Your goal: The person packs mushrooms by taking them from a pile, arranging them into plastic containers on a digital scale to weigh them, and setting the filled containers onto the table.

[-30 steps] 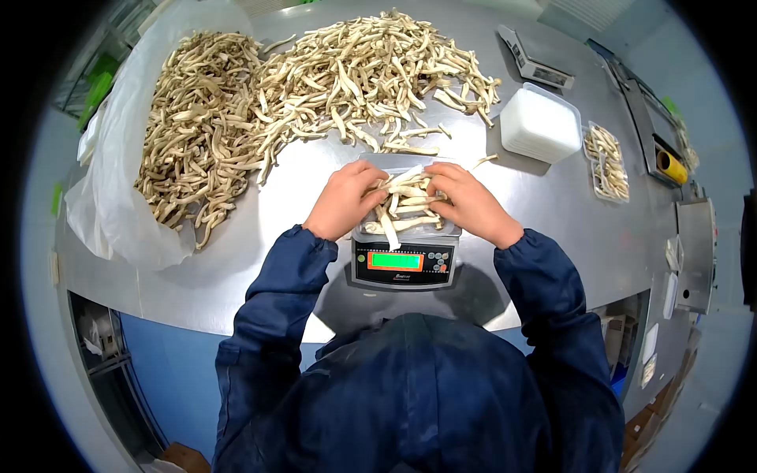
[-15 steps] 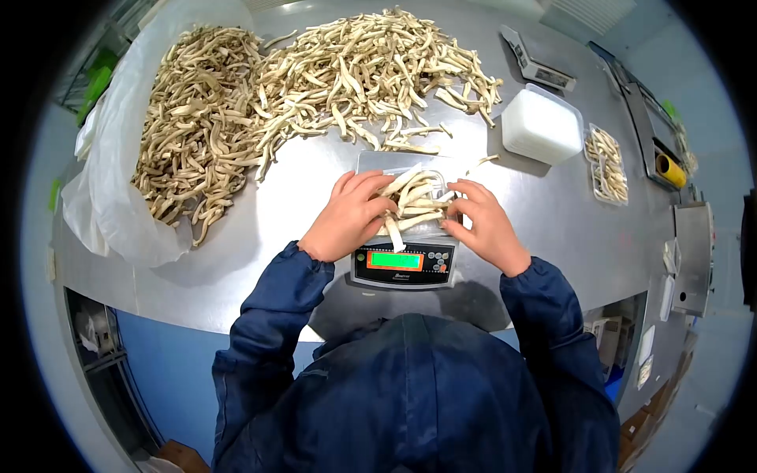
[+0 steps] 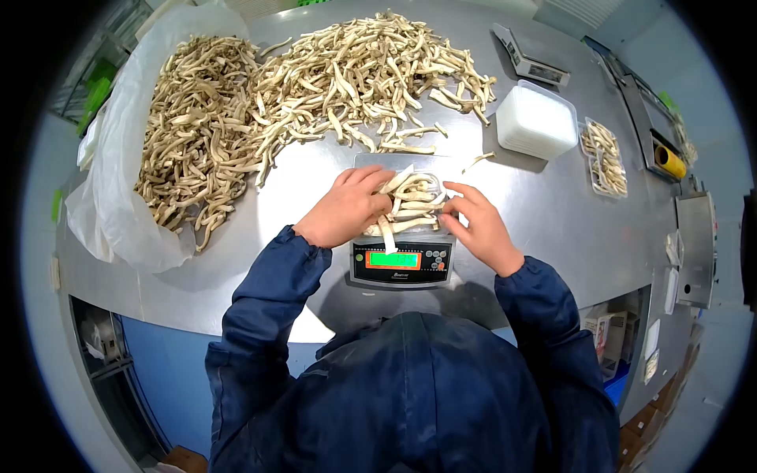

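Observation:
A clear plastic tray holding several long, pale mushrooms (image 3: 416,206) rests on a digital scale (image 3: 400,274) with a lit green display. My left hand (image 3: 347,206) lies over the left side of the tray, its fingers bent around mushrooms there. One mushroom (image 3: 387,236) sticks out over the front of the tray toward the display. At the tray's right edge is my right hand (image 3: 479,227), thumb and fingers apart, fingertips at the mushroom ends. Its palm holds nothing that I can see.
A large mushroom heap (image 3: 355,79) covers the back of the steel table (image 3: 544,236). More spill from a plastic bag (image 3: 110,197) at left. Stacked clear trays (image 3: 536,122), filled trays (image 3: 604,162) and a second scale (image 3: 532,59) stand at right.
The mushrooms in the tray lie more evenly in line now. My right hand has shifted slightly outward and its fingers have straightened a little. My left hand stays almost in place.

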`<state>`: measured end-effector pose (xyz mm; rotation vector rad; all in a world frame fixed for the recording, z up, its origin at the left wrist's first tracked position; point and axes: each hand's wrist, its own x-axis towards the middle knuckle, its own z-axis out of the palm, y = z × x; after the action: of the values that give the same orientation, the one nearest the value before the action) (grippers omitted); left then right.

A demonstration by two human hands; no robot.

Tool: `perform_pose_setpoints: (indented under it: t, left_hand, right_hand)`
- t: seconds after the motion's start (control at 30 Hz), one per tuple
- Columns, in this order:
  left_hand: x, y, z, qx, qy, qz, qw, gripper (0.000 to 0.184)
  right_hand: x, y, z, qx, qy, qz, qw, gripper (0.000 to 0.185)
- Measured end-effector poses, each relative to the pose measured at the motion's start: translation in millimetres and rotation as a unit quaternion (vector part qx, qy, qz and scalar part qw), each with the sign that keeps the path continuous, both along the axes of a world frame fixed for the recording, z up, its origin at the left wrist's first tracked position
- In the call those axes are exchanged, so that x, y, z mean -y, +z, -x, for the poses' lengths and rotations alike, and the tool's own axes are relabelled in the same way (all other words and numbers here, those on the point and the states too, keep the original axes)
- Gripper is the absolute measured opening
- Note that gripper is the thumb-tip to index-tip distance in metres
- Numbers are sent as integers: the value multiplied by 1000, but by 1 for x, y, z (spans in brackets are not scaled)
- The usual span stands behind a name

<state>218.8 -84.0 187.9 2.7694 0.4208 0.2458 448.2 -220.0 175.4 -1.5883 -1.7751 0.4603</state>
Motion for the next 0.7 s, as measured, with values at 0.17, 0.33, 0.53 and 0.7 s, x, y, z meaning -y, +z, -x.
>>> perform_pose_setpoints:
  t: [0.17,0.33,0.53,0.7]
  left_hand:
    - [-3,-1,0,-14,-4,-17,1000,21]
    - [-6,2,3,19,-5,4,1000,21]
    - [12,17,1,32,97,111,989,16]
    - [29,3,-7,35,126,34,991,11]
  right_hand:
    - [-9,3,-11,45,32,-34,998,14]
    - [-21,-4,-10,62,72,-10,995,14]
    - [-31,-4,-13,66,89,-6,994,9]
    - [-38,-5,-12,64,98,4,993,9]
